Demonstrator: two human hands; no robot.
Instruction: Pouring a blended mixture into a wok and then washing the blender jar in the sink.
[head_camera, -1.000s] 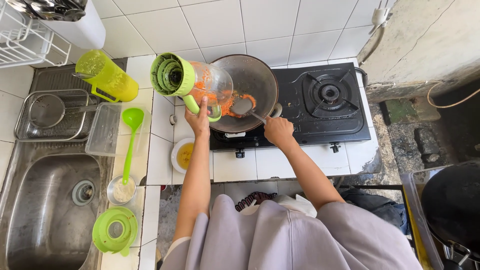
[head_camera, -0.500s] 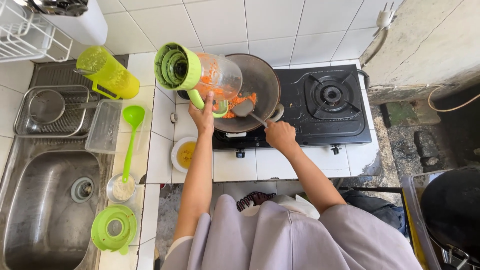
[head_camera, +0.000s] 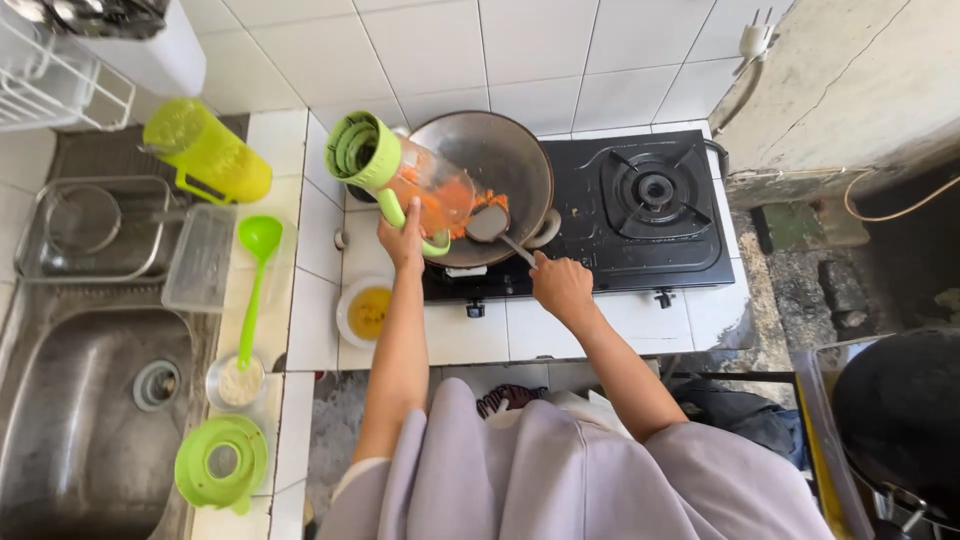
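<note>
A: Biggest first. Steel sink (head_camera: 70, 420) far left, set into the tiled bench (head_camera: 470, 335). Black two-burner gas stove (head_camera: 600, 225) centre right, on the bench against the wall.

B: And the pan?

A: Dark wok (head_camera: 500, 165) on the stove's left burner, orange paste inside near its lower left. Right burner bare.

B: Hands?

A: Left hand (head_camera: 403, 240) closed round the green handle of a blender jug (head_camera: 400, 175). The jug is tipped on its side over the wok's left rim, green base pointing left, mouth toward the wok, orange mix showing through the clear wall.

B: Right?

A: Right hand (head_camera: 562, 285) closed on the handle of a metal spatula (head_camera: 488, 222), blade down in the wok right by the jug's mouth (touching the paste, looks like).

B: Left side stuff?

A: Yellow-green pitcher (head_camera: 205, 150) lying tilted at the back, near a wire dish rack (head_camera: 60, 80). A clear rectangular container (head_camera: 200, 258) beside the sink. Green jug lid (head_camera: 222, 462) on the bench edge at the front. Green ladle (head_camera: 255, 280) standing in a small cup (head_camera: 238, 382) of white powder.

B: Smallest?

A: Small white bowl (head_camera: 368, 312) with yellow liquid, just under the left forearm, near the stove's front left corner.
</note>
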